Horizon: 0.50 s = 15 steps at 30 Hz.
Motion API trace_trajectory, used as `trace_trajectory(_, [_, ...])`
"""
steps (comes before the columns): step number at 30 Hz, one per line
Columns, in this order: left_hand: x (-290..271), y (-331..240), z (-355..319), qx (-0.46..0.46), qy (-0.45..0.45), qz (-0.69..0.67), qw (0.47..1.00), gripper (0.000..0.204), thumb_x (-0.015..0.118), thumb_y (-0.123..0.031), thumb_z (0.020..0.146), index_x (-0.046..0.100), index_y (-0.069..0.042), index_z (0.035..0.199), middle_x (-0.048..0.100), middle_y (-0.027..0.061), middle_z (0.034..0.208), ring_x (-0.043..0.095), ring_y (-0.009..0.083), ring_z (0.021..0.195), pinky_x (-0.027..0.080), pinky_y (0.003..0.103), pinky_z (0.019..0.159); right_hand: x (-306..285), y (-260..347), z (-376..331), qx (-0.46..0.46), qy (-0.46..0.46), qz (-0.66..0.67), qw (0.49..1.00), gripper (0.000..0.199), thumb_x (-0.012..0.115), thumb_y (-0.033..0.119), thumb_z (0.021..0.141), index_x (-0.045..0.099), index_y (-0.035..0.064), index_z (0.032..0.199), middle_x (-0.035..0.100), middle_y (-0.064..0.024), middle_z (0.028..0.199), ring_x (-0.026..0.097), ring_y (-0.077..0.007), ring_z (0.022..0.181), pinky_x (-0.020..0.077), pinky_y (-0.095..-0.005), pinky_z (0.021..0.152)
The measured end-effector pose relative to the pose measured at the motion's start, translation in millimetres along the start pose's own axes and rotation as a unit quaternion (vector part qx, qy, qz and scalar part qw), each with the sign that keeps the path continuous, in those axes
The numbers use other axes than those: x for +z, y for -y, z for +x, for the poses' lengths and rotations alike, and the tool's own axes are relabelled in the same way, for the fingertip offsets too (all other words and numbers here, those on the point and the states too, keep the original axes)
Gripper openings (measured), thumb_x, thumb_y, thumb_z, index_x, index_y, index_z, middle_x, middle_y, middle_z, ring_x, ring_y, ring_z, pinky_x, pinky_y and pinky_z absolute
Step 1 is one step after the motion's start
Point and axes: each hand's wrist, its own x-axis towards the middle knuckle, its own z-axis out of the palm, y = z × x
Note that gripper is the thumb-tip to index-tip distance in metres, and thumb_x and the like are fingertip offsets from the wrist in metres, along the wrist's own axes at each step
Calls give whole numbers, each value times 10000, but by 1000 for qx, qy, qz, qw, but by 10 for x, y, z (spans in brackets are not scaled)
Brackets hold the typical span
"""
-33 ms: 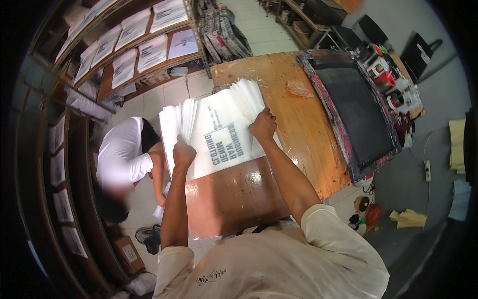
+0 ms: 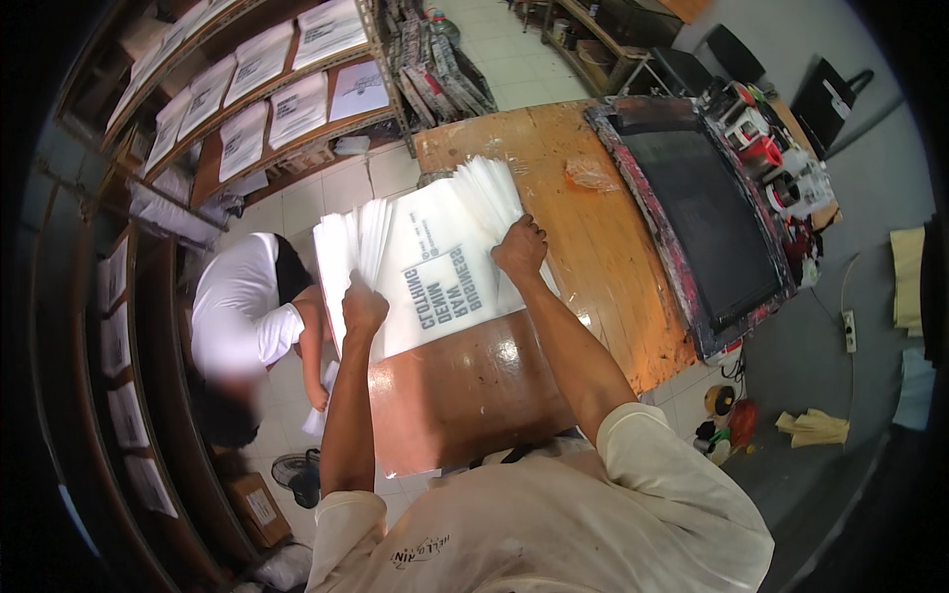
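A stack of thin white plastic-looking sheets (image 2: 400,247) with dark printing lies on the wooden table. Its left and right sides are gathered into upright, fanned folds. My left hand (image 2: 364,306) is closed on the gathered sheets at the left side. Farther up on the right, my right hand (image 2: 520,246) grips the sheets' right edge, its fingers curled around it. Between the two hands the top sheet lies flat with its print facing up. How many sheets each hand holds is hidden.
A dark screen-printing frame (image 2: 707,208) rests at the table's right, beside bottles and cups (image 2: 766,158). On the brown wooden table (image 2: 465,395) sits a crumpled orange plastic piece (image 2: 591,175). Shelves (image 2: 203,163) of printed stacks stand left. A person in white (image 2: 242,296) bends close by.
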Motion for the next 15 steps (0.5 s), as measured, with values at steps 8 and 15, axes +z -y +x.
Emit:
trace_trajectory(8, [-1,-109,-24,1,23,67,998,742,649,-180,842,302,103,1434,624,318,1170,614,438,1121,482,463,994,-210,-53,221,73,123,49,988,699,813,235,647,571,-56,1234,615,-205,1258,565,-375,1194,464,-400,1029])
trace_trajectory(15, [-36,-211,-89,2,28,72,997,790,684,-219,854,284,123,1443,614,326,1189,614,423,1130,458,437,1031,51,-482,636,-31,218,243,945,1039,933,374,502,510,-45,1355,592,-217,1332,570,-339,1243,455,-384,1043])
